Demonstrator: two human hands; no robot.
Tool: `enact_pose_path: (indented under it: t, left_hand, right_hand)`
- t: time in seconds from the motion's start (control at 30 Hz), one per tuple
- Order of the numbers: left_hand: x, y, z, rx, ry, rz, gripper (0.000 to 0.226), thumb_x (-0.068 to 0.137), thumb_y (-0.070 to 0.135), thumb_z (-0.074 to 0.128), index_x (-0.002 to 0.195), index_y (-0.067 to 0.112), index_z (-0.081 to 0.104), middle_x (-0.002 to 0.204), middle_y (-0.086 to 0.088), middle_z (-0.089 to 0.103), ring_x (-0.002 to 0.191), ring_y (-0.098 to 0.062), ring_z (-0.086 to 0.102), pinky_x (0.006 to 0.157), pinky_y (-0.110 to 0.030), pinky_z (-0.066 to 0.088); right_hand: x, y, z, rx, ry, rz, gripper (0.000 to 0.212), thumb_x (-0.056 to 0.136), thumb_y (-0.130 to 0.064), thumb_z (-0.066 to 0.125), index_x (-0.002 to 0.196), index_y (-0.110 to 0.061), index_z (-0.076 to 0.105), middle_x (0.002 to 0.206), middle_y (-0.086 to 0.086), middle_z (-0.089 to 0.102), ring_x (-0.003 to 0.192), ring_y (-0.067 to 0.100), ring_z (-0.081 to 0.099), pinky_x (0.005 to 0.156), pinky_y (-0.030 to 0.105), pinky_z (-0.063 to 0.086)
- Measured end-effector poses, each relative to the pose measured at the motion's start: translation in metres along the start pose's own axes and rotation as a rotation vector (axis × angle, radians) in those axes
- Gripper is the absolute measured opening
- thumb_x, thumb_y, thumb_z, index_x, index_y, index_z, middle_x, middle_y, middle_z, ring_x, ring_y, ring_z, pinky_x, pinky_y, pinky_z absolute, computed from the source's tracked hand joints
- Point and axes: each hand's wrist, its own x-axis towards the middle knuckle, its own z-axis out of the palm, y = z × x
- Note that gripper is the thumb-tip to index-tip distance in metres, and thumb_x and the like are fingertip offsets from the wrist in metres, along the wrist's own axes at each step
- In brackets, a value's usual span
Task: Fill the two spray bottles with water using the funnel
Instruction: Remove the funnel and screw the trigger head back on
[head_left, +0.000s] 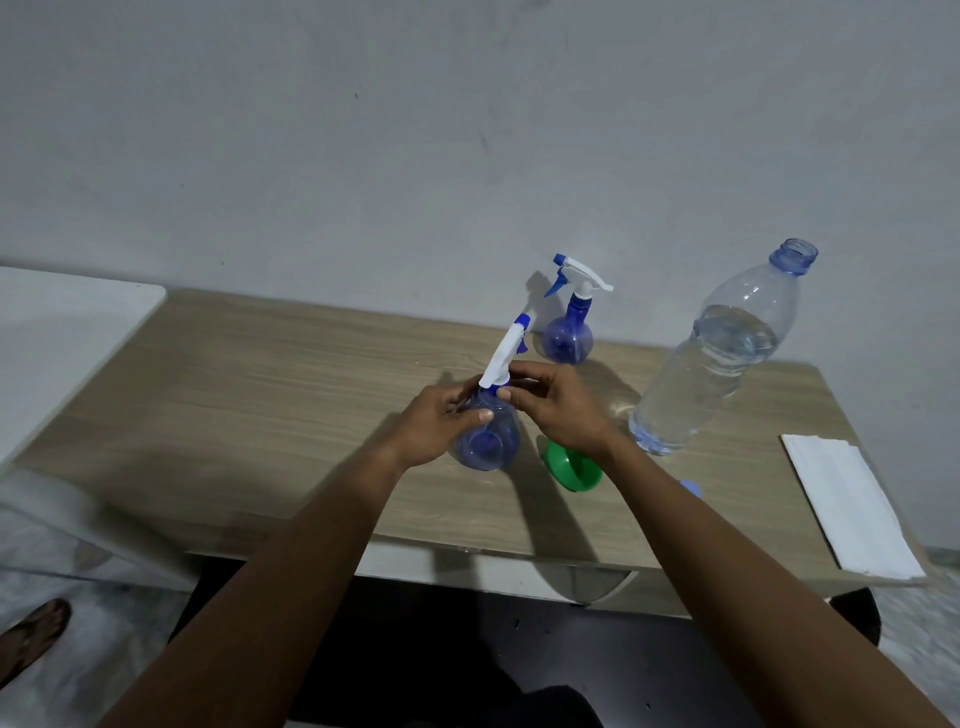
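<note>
My left hand (441, 423) curls round the round blue belly of the near spray bottle (491, 441), which stands on the table (260, 395). My right hand (561, 410) pinches its white collar (500, 384) under the trigger head (506, 353). The thin plastic looks light, likely empty, and apt to dent, so the stiff collar seems the place to twist. The green funnel (571, 473) lies just beneath my right wrist. Beyond it the uncapped water bottle (711, 364) stands part full. The second spray bottle (569, 335) stands farthest back, head on.
</note>
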Motion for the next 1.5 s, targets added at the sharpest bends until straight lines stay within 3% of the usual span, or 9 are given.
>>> enact_pose_path:
  t: [0.23,0.33,0.47,0.87,1.0,1.07,1.2,1.33,1.5]
  left_hand:
    - [0.0,-0.007,0.0,-0.019,0.022,0.014,0.046,0.093,0.01,0.067,0.138,0.012,0.059,0.121,0.0,0.071,0.115,-0.015,0.066,0.099,-0.024,0.052]
    - [-0.004,-0.013,0.003,-0.026,0.055,0.01,0.045,0.091,0.015,0.07,0.135,0.016,0.062,0.118,0.003,0.074,0.114,-0.017,0.068,0.1,-0.029,0.052]
    - [-0.01,-0.015,0.005,-0.034,0.033,0.024,0.048,0.09,0.009,0.07,0.137,0.017,0.06,0.121,0.003,0.072,0.116,-0.016,0.066,0.103,-0.033,0.052]
    - [-0.025,-0.011,-0.01,-0.113,-0.1,-0.056,0.044,0.078,0.01,0.083,0.121,0.01,0.071,0.111,-0.005,0.076,0.11,-0.019,0.07,0.104,-0.038,0.052]
    - [-0.027,-0.011,-0.008,-0.104,-0.161,-0.161,0.032,0.077,0.024,0.085,0.105,0.01,0.078,0.1,-0.012,0.078,0.097,-0.024,0.074,0.098,-0.047,0.055]
    - [-0.029,-0.015,-0.005,-0.066,-0.15,-0.206,0.033,0.072,0.038,0.086,0.095,0.015,0.081,0.093,-0.014,0.077,0.086,-0.022,0.071,0.094,-0.05,0.055]
    - [-0.035,-0.021,-0.001,-0.065,-0.142,-0.278,0.034,0.078,0.039,0.081,0.095,0.009,0.08,0.089,-0.014,0.077,0.085,-0.023,0.073,0.091,-0.042,0.06]
    - [-0.038,-0.02,-0.001,-0.072,-0.159,-0.322,0.036,0.086,0.033,0.076,0.1,0.0,0.077,0.089,-0.011,0.078,0.082,-0.02,0.076,0.068,-0.021,0.059]
    - [-0.037,-0.024,0.0,-0.068,-0.176,-0.382,0.037,0.085,0.037,0.076,0.099,0.003,0.077,0.089,-0.01,0.078,0.083,-0.019,0.075,0.08,-0.027,0.061]
  right_hand:
    - [-0.013,-0.006,0.01,0.052,0.156,0.041,0.026,0.09,-0.014,0.076,0.115,-0.013,0.07,0.114,-0.004,0.073,0.101,0.015,0.072,0.086,0.024,0.057]
    - [-0.022,-0.007,0.017,0.033,0.356,0.07,0.054,0.077,-0.029,0.088,0.12,-0.028,0.056,0.126,-0.012,0.058,0.103,0.012,0.067,0.08,0.026,0.058]
    - [-0.021,-0.009,0.02,0.011,0.255,0.024,0.081,0.07,-0.035,0.09,0.14,-0.036,0.05,0.14,-0.018,0.053,0.12,0.004,0.06,0.096,0.03,0.057]
    - [-0.026,-0.012,0.03,0.2,0.15,0.1,0.055,0.084,-0.021,0.082,0.133,-0.03,0.059,0.133,-0.01,0.064,0.087,0.027,0.072,0.077,0.037,0.059]
    - [-0.029,-0.007,0.042,0.198,0.174,0.212,0.045,0.09,-0.032,0.076,0.131,-0.02,0.063,0.127,-0.002,0.069,0.109,0.017,0.07,0.087,0.031,0.056]
    - [-0.03,-0.008,0.046,0.219,0.15,0.293,0.036,0.09,-0.035,0.076,0.122,-0.02,0.069,0.114,-0.003,0.074,0.101,0.009,0.071,0.08,0.026,0.053]
    - [-0.034,-0.007,0.052,0.292,0.087,0.426,0.024,0.091,-0.036,0.074,0.11,-0.02,0.073,0.102,0.007,0.078,0.086,0.014,0.072,0.078,0.033,0.057]
    - [-0.035,-0.004,0.056,0.326,0.09,0.482,0.026,0.092,-0.035,0.074,0.106,-0.013,0.074,0.086,0.001,0.074,0.076,0.013,0.069,0.068,0.027,0.055]
    - [-0.034,0.002,0.06,0.312,0.115,0.563,0.038,0.089,-0.041,0.075,0.109,-0.009,0.074,0.08,-0.002,0.072,0.064,0.008,0.064,0.059,0.021,0.051]
